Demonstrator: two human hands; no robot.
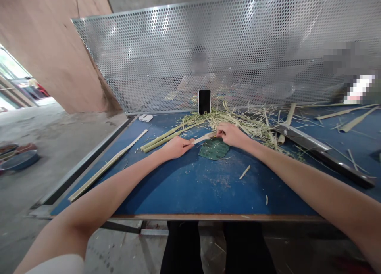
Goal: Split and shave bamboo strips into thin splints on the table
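My left hand is closed on one end of a short pale bamboo strip. My right hand pinches the other end of the same strip. The strip hangs just above a dark green leaf-like piece lying on the blue table. Both forearms reach in from the near edge. Behind the hands lies a heap of thin bamboo shavings.
Long split bamboo slats and green bamboo sticks lie at the left. A large knife lies at the right. A black phone leans on the perforated metal screen. A small white object sits at the back left.
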